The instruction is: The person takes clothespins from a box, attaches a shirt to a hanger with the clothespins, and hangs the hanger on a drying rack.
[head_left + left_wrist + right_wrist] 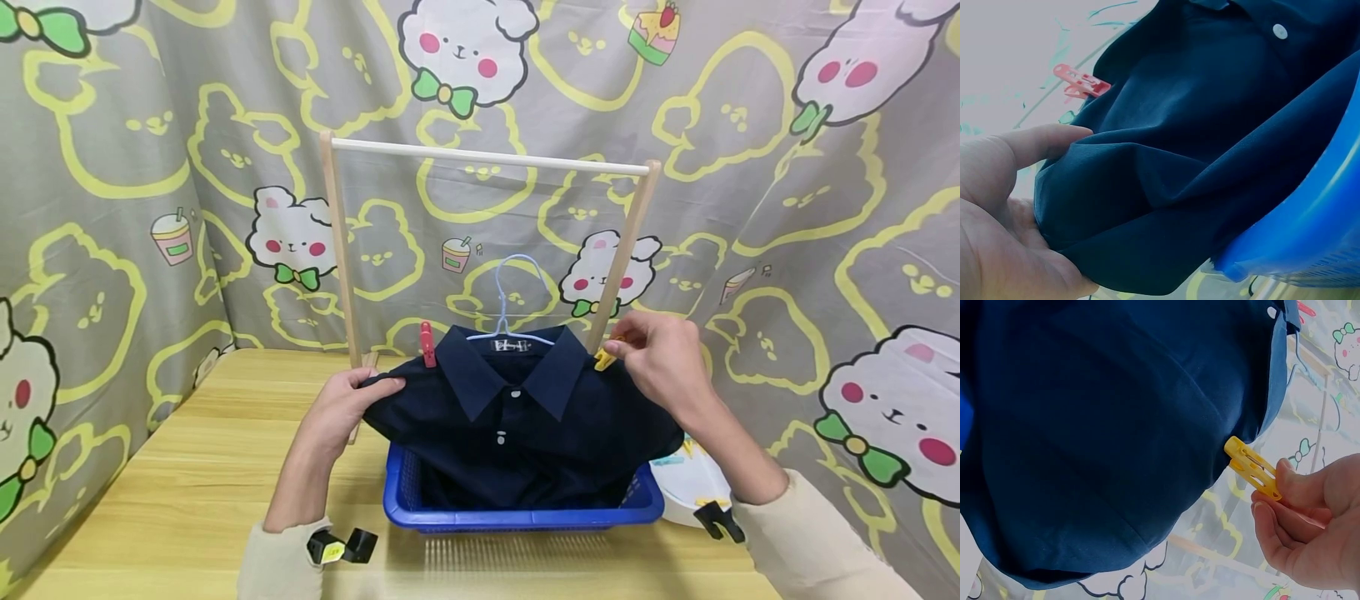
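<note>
The right hand (667, 358), at 2 o'clock from the shirt's middle, pinches a yellow clip (1250, 467) between thumb and forefinger, other fingers curled, the clip's far end meeting the cloth at the shoulder. The left hand (341, 408), at 9 o'clock, is clamped on the sleeve edge of the dark blue shirt (555, 450), thumb on top and fingers underneath. The shirt spreads between both hands, over the blue basket (525, 518) at 6 o'clock, and hides most of its inside. A red clip (427, 346) stands on the shoulder at 10 o'clock. At 12 o'clock a pale blue hanger (503, 323) rises from the collar, its hook apart from the white rail (487, 156) of a wooden rack behind. At 4 o'clock a round white tray (678, 510) with clips sits just beside the basket, partly covered by shirt and right forearm. The collar label (510, 345) carries pale script, too small to read; so is the marking on the left cuff's yellow tag (332, 552).
</note>
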### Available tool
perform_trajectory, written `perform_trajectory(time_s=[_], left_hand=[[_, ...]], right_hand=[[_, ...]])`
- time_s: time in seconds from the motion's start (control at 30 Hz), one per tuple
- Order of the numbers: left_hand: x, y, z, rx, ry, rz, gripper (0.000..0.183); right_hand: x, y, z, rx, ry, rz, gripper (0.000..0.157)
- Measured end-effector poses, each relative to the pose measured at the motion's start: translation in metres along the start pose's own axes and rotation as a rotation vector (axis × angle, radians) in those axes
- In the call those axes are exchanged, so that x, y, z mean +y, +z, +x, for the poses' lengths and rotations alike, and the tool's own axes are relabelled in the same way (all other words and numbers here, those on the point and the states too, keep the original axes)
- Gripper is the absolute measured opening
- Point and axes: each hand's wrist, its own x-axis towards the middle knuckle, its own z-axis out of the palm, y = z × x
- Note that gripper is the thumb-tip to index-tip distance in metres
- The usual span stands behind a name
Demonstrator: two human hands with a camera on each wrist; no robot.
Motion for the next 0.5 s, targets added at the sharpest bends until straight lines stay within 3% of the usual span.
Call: perform_trajectory(time_s=[0.5], left_hand=[[0.0003, -0.0010, -0.0006, -0.023, 0.017, 0.001, 0.032]], right_hand=[[-0.0012, 0.0027, 0.0022, -0.077, 0.020, 0.008, 0.009]])
